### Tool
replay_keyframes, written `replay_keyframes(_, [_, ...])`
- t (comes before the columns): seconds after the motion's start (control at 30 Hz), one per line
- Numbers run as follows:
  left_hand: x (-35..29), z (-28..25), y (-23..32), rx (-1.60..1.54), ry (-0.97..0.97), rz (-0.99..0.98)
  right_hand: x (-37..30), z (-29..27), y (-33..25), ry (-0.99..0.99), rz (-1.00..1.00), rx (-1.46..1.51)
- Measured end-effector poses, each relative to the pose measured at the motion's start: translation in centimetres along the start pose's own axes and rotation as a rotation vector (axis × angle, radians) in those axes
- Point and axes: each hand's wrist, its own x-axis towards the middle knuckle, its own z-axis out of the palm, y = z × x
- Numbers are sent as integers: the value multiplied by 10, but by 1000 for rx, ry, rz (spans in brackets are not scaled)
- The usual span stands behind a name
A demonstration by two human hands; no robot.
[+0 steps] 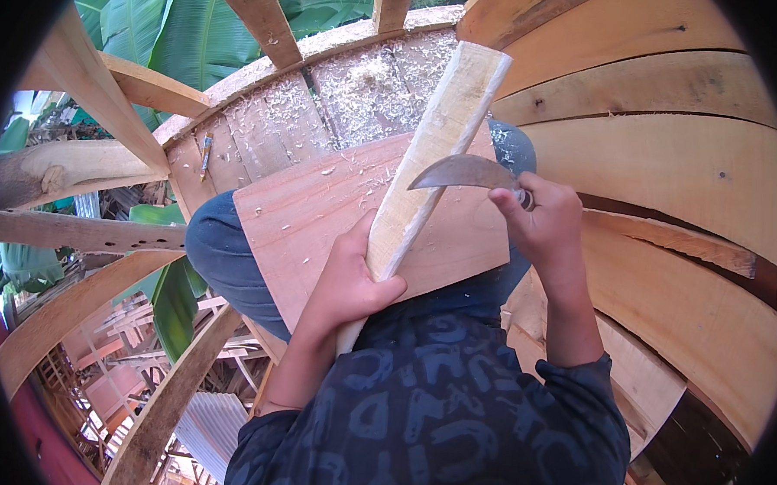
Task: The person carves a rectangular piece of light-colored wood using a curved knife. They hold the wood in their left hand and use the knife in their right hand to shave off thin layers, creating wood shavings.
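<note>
In the head view, a wood strip (436, 141) slants from lower centre to upper centre, the left hand (352, 280) clamped round its lower part. Right of its middle, the right hand (541, 216) grips a curved knife (465, 170), blade crossing it; contact unclear. A board (290, 212) lies beneath; shavings (369, 81) lie beyond, upper centre.

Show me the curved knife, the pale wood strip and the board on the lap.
Curved knife (465, 170): head view, middle of its blade.
Pale wood strip (404, 210): head view, broad face near mid-length.
Board (321, 203): head view, surface left of the strip.
</note>
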Motion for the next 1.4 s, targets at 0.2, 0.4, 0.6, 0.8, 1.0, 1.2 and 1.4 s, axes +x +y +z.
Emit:
replay_keyframes(0.2, [3,-1,-3,58,25,21,14,4,-1,68,-146,-175])
replay_keyframes(0.4, [-1,-4,-5,18,-14,17,33,-1,24,166,171,-90])
replay_keyframes(0.6, [-5,-6,-10,-45,-33,82,11,-16,14,37,63,143])
replay_keyframes(0.8, [-4,-8,-5,10,-42,-7,7,11,-15,-7,-180,-87])
replay_keyframes(1.0, [0,-6,-9,-51,-32,89,22,14,-3,127,-181,-125])
replay_keyframes(1.2, [0,-8,-8,-80,-73,35,26,17,-3,240,-226,-88])
replay_keyframes(1.4, [-6,-9,-7,-249,-113,-47,42,-26,42,258,142,225])
